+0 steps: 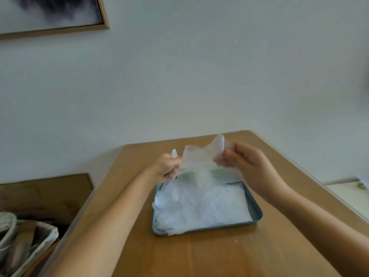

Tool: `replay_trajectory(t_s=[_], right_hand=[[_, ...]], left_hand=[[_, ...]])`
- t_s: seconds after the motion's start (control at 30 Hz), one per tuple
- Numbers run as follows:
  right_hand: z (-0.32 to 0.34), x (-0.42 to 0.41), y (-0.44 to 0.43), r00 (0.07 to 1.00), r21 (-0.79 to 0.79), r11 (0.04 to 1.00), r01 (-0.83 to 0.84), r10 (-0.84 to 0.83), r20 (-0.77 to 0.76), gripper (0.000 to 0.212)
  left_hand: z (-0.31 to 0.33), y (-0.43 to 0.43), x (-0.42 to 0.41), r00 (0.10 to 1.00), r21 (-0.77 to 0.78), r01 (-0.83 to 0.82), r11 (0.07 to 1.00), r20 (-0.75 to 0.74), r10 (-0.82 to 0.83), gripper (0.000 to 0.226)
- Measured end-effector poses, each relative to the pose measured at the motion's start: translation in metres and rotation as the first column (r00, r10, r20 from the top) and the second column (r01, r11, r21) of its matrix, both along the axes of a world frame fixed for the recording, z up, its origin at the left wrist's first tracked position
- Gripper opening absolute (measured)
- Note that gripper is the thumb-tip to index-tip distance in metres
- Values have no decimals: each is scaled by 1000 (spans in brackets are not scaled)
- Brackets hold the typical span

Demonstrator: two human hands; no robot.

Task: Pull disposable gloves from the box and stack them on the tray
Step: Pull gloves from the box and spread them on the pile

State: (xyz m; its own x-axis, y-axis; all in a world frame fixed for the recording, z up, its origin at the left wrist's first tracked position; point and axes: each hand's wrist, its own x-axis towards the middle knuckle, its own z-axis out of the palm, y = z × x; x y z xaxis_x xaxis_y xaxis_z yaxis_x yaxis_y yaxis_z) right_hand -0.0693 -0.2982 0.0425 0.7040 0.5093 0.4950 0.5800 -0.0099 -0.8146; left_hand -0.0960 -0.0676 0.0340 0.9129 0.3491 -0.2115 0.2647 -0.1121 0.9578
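Now, a thin, translucent, milky plastic disposable glove (199, 156) is up in the air, crumpled and rippled, its upper edge rising to a soft peak on the right. Its lower part drapes down towards the tray. One narrow glove finger pokes up above the left knuckles.

The left hand (167, 168) has its fingers curled tight, gripping the film's left edge, forearm reaching in from the near left corner of the light brown wooden table (199, 256). The right hand (245, 162) comes in from the right edge with its fingers bent and pinches the film's right side.

The glove hangs stretched between the two hands, over the far edge of the shallow rectangular teal metal tray (256, 211). That tray sits mid-table, and a wrinkled white pile of stacked gloves (201, 204) fills it almost rim to rim, spilling a little over its left edge.
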Motion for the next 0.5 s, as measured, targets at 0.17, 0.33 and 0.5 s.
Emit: replay_trajectory(t_s=[0.17,0.33,0.5], right_hand=[[56,12,-4,969,-327,924,-197,235,80,21],[90,15,7,965,-526,833,-171,250,82,15],[98,13,8,986,-461,877,-138,165,18,10]], left_hand=[[30,12,-15,912,54,354,934,204,-357,86],[56,-33,-19,675,370,537,758,351,-650,83],[49,-34,-16,753,309,543,781,233,-616,17]])
